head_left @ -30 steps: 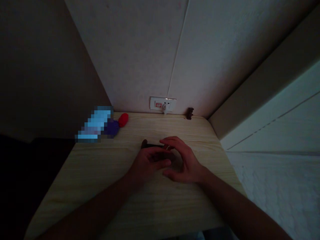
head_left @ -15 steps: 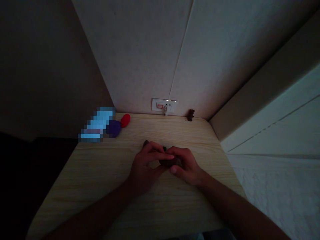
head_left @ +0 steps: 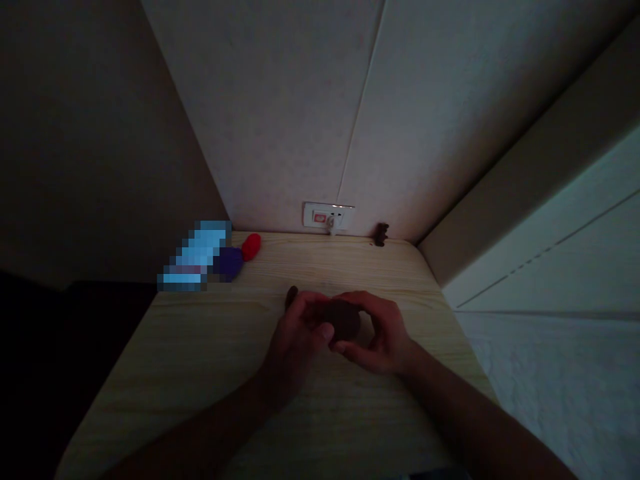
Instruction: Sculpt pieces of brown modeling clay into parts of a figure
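A dark brown rounded lump [head_left: 344, 320], which looks like modelling clay, sits between both hands above the wooden tabletop. My left hand [head_left: 300, 337] is closed on its left side, thumb in front and fingers behind. From the right, my right hand [head_left: 385, 332] curves round it, with the thumb at its lower edge and the fingers along its top. Just beyond my left hand lies a small brown piece [head_left: 291, 295], partly covered by the fingers. The lump's underside is hidden.
At the back left, a red lump [head_left: 251, 247] touches a purple lump [head_left: 229, 264] beside a blurred-out bright phone-like rectangle [head_left: 195, 257]. A small dark brown shaped piece [head_left: 381, 234] stands at the back right, near a wall socket [head_left: 327, 217] with a plug.
The brown lump has turned up and shows more of its face. My left thumb has come round to its front, and the left fingers no longer lie across its top.
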The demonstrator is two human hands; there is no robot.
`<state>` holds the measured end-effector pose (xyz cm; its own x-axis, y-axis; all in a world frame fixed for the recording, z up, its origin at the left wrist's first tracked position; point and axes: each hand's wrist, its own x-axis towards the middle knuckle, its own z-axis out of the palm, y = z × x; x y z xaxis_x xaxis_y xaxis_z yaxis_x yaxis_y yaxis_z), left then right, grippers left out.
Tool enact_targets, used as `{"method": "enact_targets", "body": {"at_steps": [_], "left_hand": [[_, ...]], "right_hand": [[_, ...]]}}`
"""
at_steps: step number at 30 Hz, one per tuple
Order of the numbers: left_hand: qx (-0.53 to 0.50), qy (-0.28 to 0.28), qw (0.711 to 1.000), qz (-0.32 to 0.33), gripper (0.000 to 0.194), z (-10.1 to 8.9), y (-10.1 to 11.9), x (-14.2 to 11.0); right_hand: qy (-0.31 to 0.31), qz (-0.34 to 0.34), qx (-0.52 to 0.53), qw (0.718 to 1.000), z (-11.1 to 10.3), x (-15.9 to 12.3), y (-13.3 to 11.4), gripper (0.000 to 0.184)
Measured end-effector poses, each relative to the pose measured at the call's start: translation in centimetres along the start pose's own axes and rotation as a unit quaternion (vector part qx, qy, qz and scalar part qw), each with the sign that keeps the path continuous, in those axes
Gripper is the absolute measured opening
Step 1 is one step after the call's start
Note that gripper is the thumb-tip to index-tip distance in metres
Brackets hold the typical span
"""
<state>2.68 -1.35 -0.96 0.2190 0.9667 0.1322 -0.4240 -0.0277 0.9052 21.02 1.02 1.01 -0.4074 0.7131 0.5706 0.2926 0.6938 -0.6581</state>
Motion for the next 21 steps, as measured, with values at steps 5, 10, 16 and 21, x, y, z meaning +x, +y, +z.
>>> {"method": "enact_targets", "body": {"at_steps": [5, 10, 16, 21], "left_hand": [[0.013, 0.029, 0.999, -0.02, 0.026, 0.46, 0.64, 0.31], [0.021, 0.046, 0.999, -0.01, 0.022, 0.49, 0.85, 0.26], [0.023, 0.053, 0.998, -0.01, 0.019, 0.22, 0.67, 0.36], [0.008, 0.035, 0.999, -0.031, 0.025, 0.39, 0.66, 0.44]], "right_hand": [[-0.013, -0.035, -0.032, 0.999, -0.13, -0.02, 0.13, 0.054], [-0.012, -0.024, -0.029, 0.999, -0.09, -0.03, 0.19, 0.062], [-0.008, -0.038, -0.014, 0.999, 0.04, 0.06, 0.37, 0.059], [-0.001, -0.033, -0.016, 0.999, 0.07, -0.03, 0.32, 0.058]]}}
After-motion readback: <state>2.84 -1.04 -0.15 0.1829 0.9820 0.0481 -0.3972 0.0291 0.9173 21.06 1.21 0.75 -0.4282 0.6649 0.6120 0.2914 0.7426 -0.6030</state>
